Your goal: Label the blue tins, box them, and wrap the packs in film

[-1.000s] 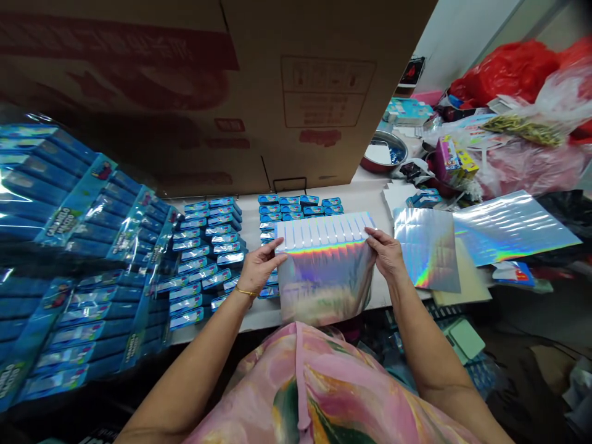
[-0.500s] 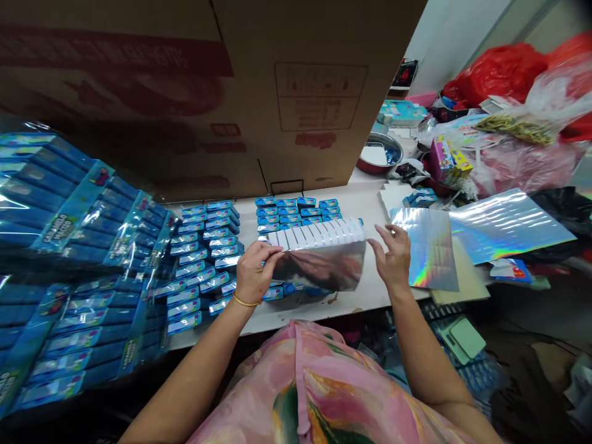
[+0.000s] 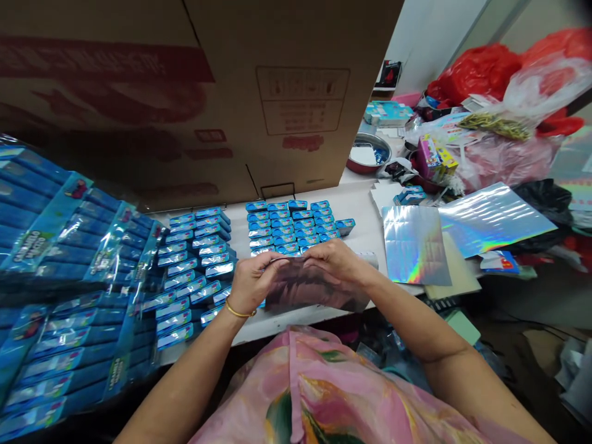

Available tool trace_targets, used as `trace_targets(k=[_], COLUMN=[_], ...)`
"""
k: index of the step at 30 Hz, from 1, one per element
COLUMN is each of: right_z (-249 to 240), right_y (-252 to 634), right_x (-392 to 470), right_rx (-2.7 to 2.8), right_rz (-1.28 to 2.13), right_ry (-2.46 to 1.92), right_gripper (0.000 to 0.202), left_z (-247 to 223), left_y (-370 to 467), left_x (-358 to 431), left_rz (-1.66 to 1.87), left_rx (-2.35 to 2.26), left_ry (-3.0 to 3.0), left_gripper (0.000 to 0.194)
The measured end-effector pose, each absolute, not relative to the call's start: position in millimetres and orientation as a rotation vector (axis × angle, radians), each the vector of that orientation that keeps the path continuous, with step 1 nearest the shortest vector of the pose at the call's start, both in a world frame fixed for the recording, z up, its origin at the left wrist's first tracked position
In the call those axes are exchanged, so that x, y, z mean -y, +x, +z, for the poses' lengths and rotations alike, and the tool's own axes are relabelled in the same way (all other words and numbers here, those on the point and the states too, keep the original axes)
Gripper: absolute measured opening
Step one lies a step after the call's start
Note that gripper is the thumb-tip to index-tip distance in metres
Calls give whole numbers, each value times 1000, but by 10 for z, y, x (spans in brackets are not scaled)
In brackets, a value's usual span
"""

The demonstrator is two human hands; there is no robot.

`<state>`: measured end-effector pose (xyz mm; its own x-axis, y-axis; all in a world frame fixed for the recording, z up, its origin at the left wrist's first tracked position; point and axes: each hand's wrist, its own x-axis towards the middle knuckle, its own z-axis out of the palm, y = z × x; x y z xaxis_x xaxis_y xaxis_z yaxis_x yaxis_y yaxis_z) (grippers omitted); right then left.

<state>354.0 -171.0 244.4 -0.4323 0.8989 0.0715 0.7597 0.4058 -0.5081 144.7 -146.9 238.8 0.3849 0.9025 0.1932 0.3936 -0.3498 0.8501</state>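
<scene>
A shiny silvery film sheet (image 3: 319, 293) hangs over the table's front edge, dark and wrinkled on its near face. My left hand (image 3: 253, 280), with a gold bracelet at the wrist, pinches its upper left edge. Close beside it, my right hand (image 3: 335, 260) has its fingers closed on the sheet's upper edge. Rows of small blue boxes (image 3: 287, 223) stand just beyond my hands. More blue boxes (image 3: 189, 262) are lined up to the left of my left hand. What lies behind the sheet is mostly hidden.
A large cardboard box (image 3: 231, 111) rises behind the table (image 3: 370, 213). Wrapped blue packs (image 3: 60, 234) are stacked at the left. Holographic sheets (image 3: 414, 245), a metal bowl (image 3: 367, 153) and red plastic bags (image 3: 478, 71) are at the right.
My right hand has moved left from beside the sheet and closed on its top edge near my left hand. The row of white strips on the sheet is now out of sight.
</scene>
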Motion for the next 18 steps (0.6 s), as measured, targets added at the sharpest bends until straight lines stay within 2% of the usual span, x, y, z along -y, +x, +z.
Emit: trace_targets(k=[5, 13, 16, 18], right_z=[2364, 2206, 2145, 2055], right_y=[3986, 4455, 4555, 4627], right_x=[1715, 1599, 1475, 1379], right_rx=[2236, 1772, 1648, 1562], right_rz=[805, 1312, 1300, 1102], right_ry=[-1532, -1546, -1599, -1676], right_gripper=[17, 28, 28, 28], left_z=[2202, 1930, 1854, 1764], left_y=[1388, 1490, 1536, 1560], left_x=[1342, 1204, 1160, 1131], left_rz=[983, 969, 941, 953], left_rx=[-1257, -1206, -1215, -1220], left_ry=[1550, 774, 597, 541], left_gripper=[16, 37, 38, 36])
